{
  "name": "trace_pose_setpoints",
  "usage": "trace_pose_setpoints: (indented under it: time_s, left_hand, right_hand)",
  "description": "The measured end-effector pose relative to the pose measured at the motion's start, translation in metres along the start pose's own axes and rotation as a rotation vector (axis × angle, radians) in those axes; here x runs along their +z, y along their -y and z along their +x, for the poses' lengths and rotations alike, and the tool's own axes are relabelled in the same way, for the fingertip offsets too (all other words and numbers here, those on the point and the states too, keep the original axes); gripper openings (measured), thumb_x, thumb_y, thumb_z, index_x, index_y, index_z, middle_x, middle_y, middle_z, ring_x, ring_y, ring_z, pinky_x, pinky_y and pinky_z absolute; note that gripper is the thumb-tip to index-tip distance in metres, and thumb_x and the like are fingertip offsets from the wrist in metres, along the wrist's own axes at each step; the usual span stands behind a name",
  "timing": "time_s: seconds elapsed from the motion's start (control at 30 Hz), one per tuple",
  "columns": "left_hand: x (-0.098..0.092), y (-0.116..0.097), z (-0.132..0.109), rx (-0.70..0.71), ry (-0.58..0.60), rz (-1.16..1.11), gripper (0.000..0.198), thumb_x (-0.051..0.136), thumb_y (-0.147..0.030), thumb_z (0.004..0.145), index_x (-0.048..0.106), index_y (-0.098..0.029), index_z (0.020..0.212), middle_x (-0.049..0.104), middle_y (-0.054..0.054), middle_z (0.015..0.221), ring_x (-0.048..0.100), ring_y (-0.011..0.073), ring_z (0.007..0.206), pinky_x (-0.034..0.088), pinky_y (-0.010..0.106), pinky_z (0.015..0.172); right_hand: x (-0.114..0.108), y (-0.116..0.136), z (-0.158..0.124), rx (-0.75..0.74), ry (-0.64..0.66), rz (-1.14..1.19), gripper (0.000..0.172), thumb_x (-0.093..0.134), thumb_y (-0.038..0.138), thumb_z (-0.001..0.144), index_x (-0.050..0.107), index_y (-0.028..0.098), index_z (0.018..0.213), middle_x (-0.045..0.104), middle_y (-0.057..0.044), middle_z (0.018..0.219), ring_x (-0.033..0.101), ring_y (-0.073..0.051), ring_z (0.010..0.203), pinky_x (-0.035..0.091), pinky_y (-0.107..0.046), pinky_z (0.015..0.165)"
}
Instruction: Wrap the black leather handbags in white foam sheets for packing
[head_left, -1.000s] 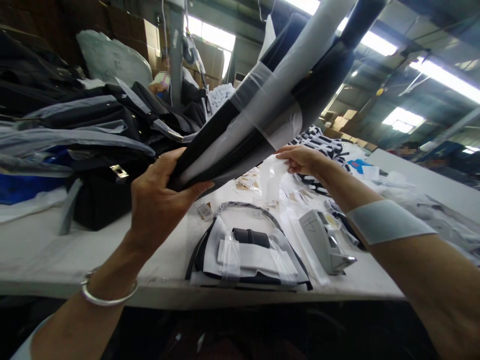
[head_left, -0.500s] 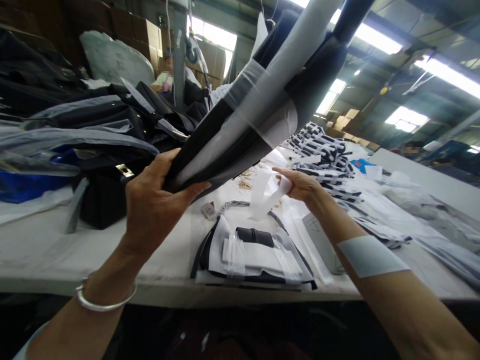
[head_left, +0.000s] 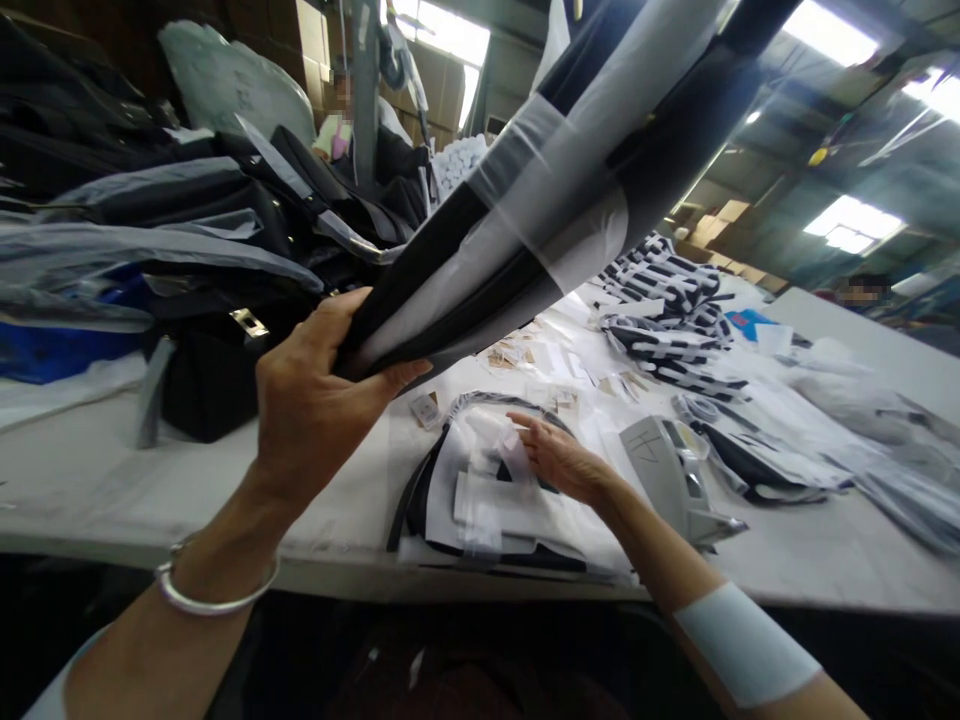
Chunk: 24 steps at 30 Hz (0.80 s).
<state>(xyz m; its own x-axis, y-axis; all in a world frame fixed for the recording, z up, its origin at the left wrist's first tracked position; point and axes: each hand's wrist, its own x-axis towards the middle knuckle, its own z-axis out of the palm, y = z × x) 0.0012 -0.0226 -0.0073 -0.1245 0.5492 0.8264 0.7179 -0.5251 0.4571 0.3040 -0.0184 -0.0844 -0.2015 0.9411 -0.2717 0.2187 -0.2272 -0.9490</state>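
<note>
Head: flat, glossy black panel (head_left: 540, 200)

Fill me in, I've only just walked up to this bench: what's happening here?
A person's left hand grips the lower edge of a plastic-wrapped black bag, holding it tilted up above the white table. The right hand is down on the table, open, fingers touching a flat wrapped black-and-white piece. A grey handheld tool lies just beside it, and more black bags are piled at the left.
</note>
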Motion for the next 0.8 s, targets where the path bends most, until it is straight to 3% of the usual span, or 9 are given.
trace_pose_setpoints:
  time_s: [0.17,0.23,0.3,0.4,0.5,0.57,0.67,0.8]
  left_hand:
    - [0.003,0.004,0.000,-0.017,-0.004,-0.018,0.056,0.079,-0.052,0.075,0.059,-0.035,0.125,0.069,-0.005,0.119,0.067,0.0252,0.104,0.054,0.038,0.091]
    - [0.005,0.004,0.001,-0.011,-0.003,-0.023,0.056,0.079,-0.052,0.075,0.059,-0.035,0.125,0.069,-0.004,0.118,0.067,0.0254,0.104,0.054,0.039,0.092]
    - [0.007,0.004,0.002,-0.004,-0.004,-0.029,0.056,0.080,-0.051,0.075,0.060,-0.035,0.124,0.070,-0.004,0.117,0.067,0.0253,0.104,0.054,0.039,0.092]
    - [0.009,0.002,0.005,-0.001,-0.013,-0.041,0.056,0.080,-0.051,0.075,0.060,-0.035,0.124,0.070,-0.005,0.115,0.068,0.0251,0.102,0.055,0.039,0.090]
    - [0.007,-0.002,0.008,0.011,-0.020,-0.036,0.054,0.076,-0.053,0.077,0.060,-0.034,0.125,0.070,-0.006,0.115,0.068,0.0255,0.101,0.055,0.039,0.089]
    - [0.004,-0.004,0.010,0.022,-0.019,-0.021,0.053,0.073,-0.055,0.079,0.059,-0.033,0.126,0.070,-0.007,0.115,0.068,0.0252,0.100,0.055,0.039,0.089]
    - [-0.003,-0.006,0.013,0.020,-0.021,-0.003,0.053,0.070,-0.056,0.081,0.058,-0.033,0.127,0.069,-0.007,0.117,0.068,0.0246,0.101,0.054,0.038,0.089]
    - [-0.007,-0.004,0.016,0.011,-0.022,-0.006,0.055,0.070,-0.058,0.079,0.059,-0.031,0.126,0.070,-0.007,0.116,0.068,0.0243,0.100,0.054,0.038,0.088]
  right_hand:
    - [0.009,-0.012,-0.010,-0.015,-0.124,-0.527,0.031,0.079,0.047,0.068,0.068,0.019,0.076,0.068,-0.003,0.083,0.062,-0.020,0.081,0.047,-0.030,0.075]
    - [0.015,-0.012,-0.007,-0.005,-0.176,-0.485,0.024,0.074,0.042,0.073,0.066,0.019,0.071,0.067,-0.002,0.077,0.062,-0.018,0.076,0.048,-0.030,0.073]
    - [0.014,0.000,0.003,0.042,-0.192,-0.247,0.025,0.071,0.042,0.077,0.063,0.019,0.073,0.067,-0.002,0.071,0.063,-0.016,0.066,0.050,-0.030,0.067]
    - [-0.010,0.050,0.030,0.106,-0.188,0.092,0.030,0.075,0.041,0.078,0.055,0.019,0.072,0.061,0.001,0.058,0.053,-0.011,0.044,0.048,-0.025,0.049]
    - [-0.047,0.116,0.055,0.014,-0.200,0.310,0.028,0.073,0.037,0.085,0.053,0.019,0.075,0.044,0.009,0.045,0.033,-0.004,0.033,0.033,-0.016,0.036]
    - [-0.065,0.142,0.064,-0.007,-0.282,0.365,0.028,0.066,0.037,0.091,0.050,0.020,0.075,0.040,0.010,0.044,0.028,-0.003,0.032,0.030,-0.013,0.033]
    - [-0.068,0.135,0.064,0.089,-0.366,0.300,0.023,0.065,0.027,0.091,0.050,0.020,0.076,0.045,0.008,0.045,0.030,-0.002,0.030,0.028,-0.012,0.030]
    - [-0.046,0.091,0.050,0.246,-0.259,0.207,0.017,0.071,0.011,0.079,0.055,0.017,0.078,0.058,0.001,0.053,0.033,-0.003,0.031,0.029,-0.014,0.028]
